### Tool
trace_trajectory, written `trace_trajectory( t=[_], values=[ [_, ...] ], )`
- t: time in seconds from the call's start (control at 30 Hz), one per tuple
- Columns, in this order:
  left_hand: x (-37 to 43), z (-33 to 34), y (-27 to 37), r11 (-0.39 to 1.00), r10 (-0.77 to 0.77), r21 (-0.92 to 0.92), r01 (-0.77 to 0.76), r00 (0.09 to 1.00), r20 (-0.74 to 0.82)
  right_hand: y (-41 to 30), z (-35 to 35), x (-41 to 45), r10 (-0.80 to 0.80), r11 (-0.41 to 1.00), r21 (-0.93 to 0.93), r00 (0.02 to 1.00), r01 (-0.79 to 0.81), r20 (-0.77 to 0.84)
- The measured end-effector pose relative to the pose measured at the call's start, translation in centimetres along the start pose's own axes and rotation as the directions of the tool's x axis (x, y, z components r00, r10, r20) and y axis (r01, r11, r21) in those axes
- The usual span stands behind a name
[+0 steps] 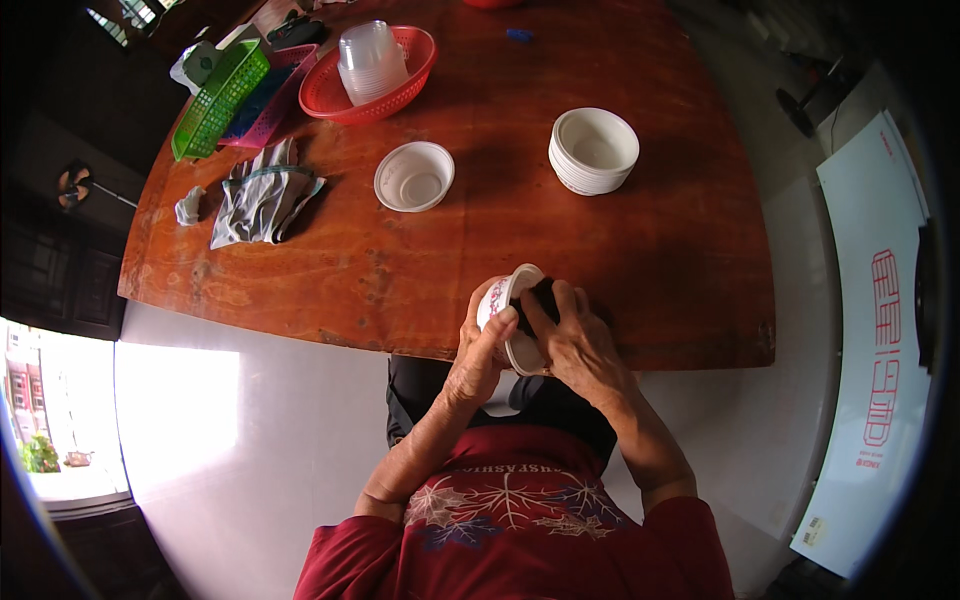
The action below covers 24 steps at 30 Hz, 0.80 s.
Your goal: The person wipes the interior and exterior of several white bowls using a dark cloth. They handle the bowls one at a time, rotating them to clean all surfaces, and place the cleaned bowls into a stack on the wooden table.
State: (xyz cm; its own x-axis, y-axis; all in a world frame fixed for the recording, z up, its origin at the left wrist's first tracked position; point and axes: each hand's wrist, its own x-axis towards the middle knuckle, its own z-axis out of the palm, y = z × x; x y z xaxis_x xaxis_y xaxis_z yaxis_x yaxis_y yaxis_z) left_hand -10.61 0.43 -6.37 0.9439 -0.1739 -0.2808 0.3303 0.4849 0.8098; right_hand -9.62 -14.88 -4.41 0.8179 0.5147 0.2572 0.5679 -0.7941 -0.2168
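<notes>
My left hand (484, 349) grips a white bowl (493, 297) with a reddish printed pattern on its outside. The bowl is tipped on its side above the table's near edge, its mouth turned to the right. My right hand (581, 337) holds a dark pad or cloth (546, 300) at that mouth; its exact kind is hard to tell. The fingers partly cover the bowl's inside. Farther off, a single white bowl (415, 178) stands upright. To the right of it is a stack of several white bowls (594, 154).
On the wooden table (420, 285) lie a folded striped cloth (264, 196) and a crumpled white tissue (190, 206). A red basket (322, 101) holds stacked clear plastic containers (369, 64). Beside it are a green basket (221, 101) and a pink basket (264, 127). A blue object (519, 35) lies far back.
</notes>
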Motion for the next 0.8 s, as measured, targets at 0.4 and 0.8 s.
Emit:
trace_trajectory(
  t=[0.4, 0.8],
  values=[
    [0.0, -0.2, -0.3, 1.0, -0.01, -0.02, 0.011, 1.0, 0.019, -1.7, 2.1, 1.9, 0.156, 0.962, 0.264, 0.94, -0.074, -0.303],
    [0.8, -2.8, -2.4, 0.894, -0.151, -0.402, 0.197, 0.978, 0.142, -0.8, -1.4, 1.1, 0.245, 0.271, 0.954, 0.967, -0.13, 0.062]
  ],
)
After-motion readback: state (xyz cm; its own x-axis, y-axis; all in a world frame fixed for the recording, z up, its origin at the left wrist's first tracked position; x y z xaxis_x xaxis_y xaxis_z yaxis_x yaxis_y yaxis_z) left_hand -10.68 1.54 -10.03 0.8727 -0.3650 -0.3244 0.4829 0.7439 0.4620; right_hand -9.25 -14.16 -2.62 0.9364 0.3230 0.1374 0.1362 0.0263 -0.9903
